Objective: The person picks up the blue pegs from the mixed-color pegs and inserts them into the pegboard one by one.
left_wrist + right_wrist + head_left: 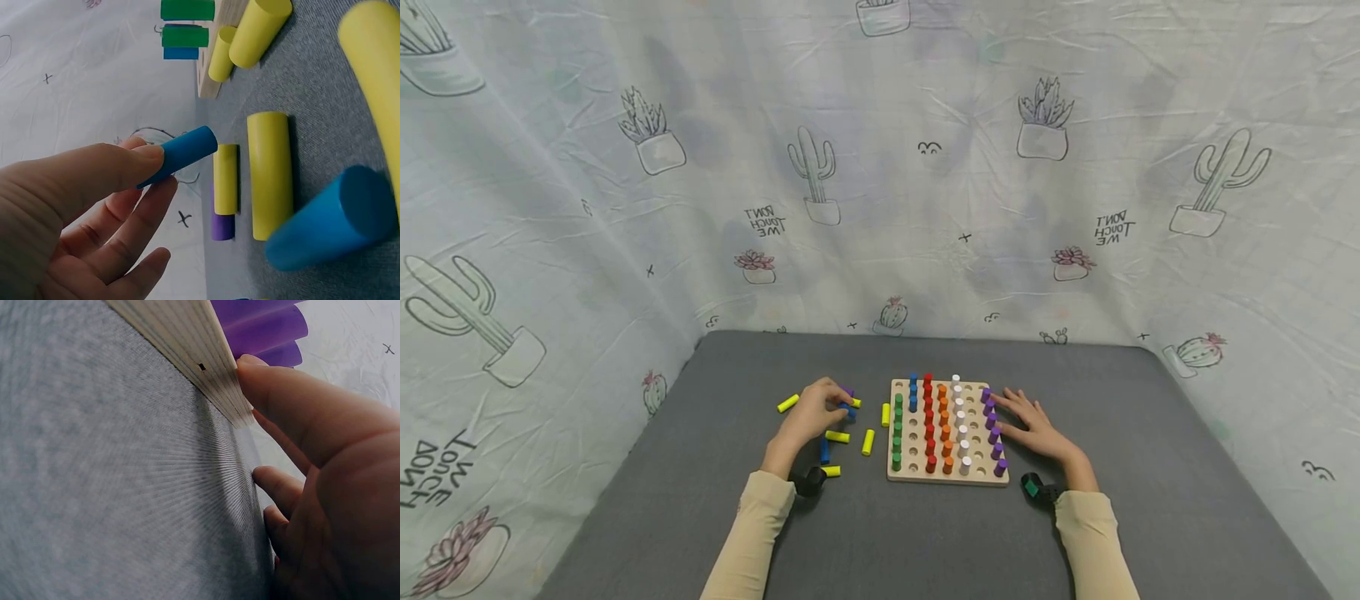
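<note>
My left hand (pixel 808 412) pinches a blue peg (pixel 185 152) between thumb and fingertips, tilted above the table, left of the wooden pegboard (pixel 940 481). Columns of green pegs (pixel 897 444), red pegs (pixel 930 433), orange pegs (pixel 946 433) and white pegs (pixel 961 433) stand in the board. A shorter column of blue pegs (pixel 913 405) fills the far end of its line, with bare holes nearer me. At the board's right side, my right hand (pixel 1037 429) rests with fingers spread and its thumb against the edge beside the purple pegs (pixel 995 435).
Several loose yellow pegs (pixel 868 442) lie left of the board, one right beside it. Among them are a blue peg (pixel 824 451) and a purple peg (pixel 222 227). A grey cloth (pixel 947 542) covers the table, and a printed curtain (pixel 880 183) hangs behind it.
</note>
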Motion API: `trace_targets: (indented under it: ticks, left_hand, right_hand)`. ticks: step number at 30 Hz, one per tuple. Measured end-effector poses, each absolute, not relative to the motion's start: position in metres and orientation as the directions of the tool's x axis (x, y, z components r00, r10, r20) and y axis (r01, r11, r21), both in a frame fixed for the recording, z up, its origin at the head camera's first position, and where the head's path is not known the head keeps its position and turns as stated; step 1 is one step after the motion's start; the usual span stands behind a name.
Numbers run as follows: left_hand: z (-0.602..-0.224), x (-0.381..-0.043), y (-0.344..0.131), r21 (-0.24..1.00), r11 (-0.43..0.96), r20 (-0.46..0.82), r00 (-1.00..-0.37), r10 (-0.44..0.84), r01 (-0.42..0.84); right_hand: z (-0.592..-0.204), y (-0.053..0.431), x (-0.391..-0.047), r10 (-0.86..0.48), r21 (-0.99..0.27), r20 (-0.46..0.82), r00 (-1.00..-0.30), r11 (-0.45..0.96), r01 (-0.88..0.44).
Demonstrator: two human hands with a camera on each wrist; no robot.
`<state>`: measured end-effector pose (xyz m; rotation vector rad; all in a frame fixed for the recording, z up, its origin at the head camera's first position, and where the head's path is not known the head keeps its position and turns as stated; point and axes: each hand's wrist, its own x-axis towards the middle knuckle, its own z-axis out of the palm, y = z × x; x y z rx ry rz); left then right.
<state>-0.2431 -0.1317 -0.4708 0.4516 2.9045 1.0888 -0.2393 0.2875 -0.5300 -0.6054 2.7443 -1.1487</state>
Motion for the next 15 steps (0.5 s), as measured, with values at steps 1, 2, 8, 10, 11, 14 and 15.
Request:
trace_targets:
  ticks: [1, 2, 8, 10, 11, 14, 15]
  left_hand:
    - [-0.470, -0.243, -0.131, 0.645, 0.716, 0.096, -0.958, 0.272, 0.267]
    - [-0.470, -0.243, -0.130, 0.647, 0.712, 0.101, -0.956, 0.275, 0.272]
    - [-0.467, -0.242, -0.125, 0.656, 0.684, 0.143, -0.942, 0.303, 0.320]
    - [-0.467, -0.241, -0.124, 0.659, 0.678, 0.148, -0.940, 0.307, 0.325]
    - [-0.467, -0.241, -0.123, 0.658, 0.677, 0.151, -0.939, 0.310, 0.329]
    - [-0.468, -0.241, -0.121, 0.657, 0.673, 0.159, -0.935, 0.316, 0.339]
    - [-0.469, -0.242, -0.120, 0.657, 0.669, 0.167, -0.932, 0.321, 0.348]
  right_hand:
    - [-0.530, 0.288, -0.239, -0.399, -0.702, 0.054, -0.915, 0.637, -0.319]
    - [-0.530, 0.287, -0.239, -0.400, -0.699, 0.052, -0.915, 0.639, -0.320]
    - [-0.529, 0.287, -0.240, -0.402, -0.691, 0.048, -0.914, 0.647, -0.321]
    - [-0.529, 0.287, -0.240, -0.402, -0.689, 0.050, -0.914, 0.649, -0.323]
    - [-0.529, 0.287, -0.239, -0.402, -0.689, 0.049, -0.914, 0.649, -0.323]
    - [-0.528, 0.286, -0.239, -0.402, -0.690, 0.046, -0.915, 0.649, -0.320]
    - [-0.528, 0.286, -0.239, -0.401, -0.690, 0.045, -0.915, 0.650, -0.319]
